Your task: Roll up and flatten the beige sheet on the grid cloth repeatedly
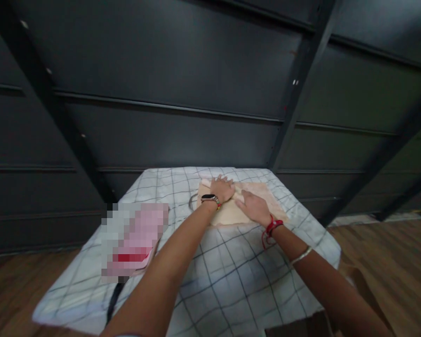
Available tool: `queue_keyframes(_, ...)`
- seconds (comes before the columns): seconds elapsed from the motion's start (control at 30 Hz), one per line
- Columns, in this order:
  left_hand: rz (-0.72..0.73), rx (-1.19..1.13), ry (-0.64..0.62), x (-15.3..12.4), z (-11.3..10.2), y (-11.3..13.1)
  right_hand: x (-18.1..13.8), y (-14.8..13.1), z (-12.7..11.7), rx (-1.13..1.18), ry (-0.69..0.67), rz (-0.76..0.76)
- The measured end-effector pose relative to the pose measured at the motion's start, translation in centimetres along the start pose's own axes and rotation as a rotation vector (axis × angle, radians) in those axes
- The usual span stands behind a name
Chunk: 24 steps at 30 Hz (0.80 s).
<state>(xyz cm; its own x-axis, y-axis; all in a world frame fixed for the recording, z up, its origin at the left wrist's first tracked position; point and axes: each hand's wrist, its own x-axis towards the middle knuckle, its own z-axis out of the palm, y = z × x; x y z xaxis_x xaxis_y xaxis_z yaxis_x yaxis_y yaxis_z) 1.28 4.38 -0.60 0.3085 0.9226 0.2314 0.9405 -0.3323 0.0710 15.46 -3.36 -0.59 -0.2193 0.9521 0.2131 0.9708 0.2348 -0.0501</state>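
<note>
Tablecloth [228, 271] under beige cloth [228, 216], long axis sideways

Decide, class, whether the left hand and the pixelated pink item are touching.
Apart. The head view shows a stretch of checked cloth between the left hand and the pixelated pink item, which lies well to its left.

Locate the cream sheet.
Head view: the cream sheet lies below and right of centre on the checked cloth, under the left hand and right hand.
</note>
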Motion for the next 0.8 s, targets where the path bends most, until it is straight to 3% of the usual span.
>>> queue_keyframes(0.13, -0.045, -0.003, 0.055, 1.5, 0.6, 0.7, 1.5, 1.2, 0.4, -0.036, -0.022, 0.036)
queue_keyframes(0.3, -0.048, -0.016, 0.054, 4.4, 1.3, 1.3, 3.8, 3.9, 1.2, -0.02, -0.064, -0.144)
queue_keyframes(0.47, -0.095, -0.083, -0.052, 7.3, 1.3, 1.9, 5.8, 6.1, 1.8, -0.075, -0.046, -0.346)
queue_keyframes(0.67, -0.183, -0.15, -0.082, 9.6, 1.3, 2.7, 7.6, 8.2, 2.0, -0.131, -0.081, -0.381)
queue_keyframes(0.8, -0.141, -0.129, -0.18, 9.7, 1.1, 2.8, 7.5, 8.2, 1.9, -0.06, -0.078, -0.378)
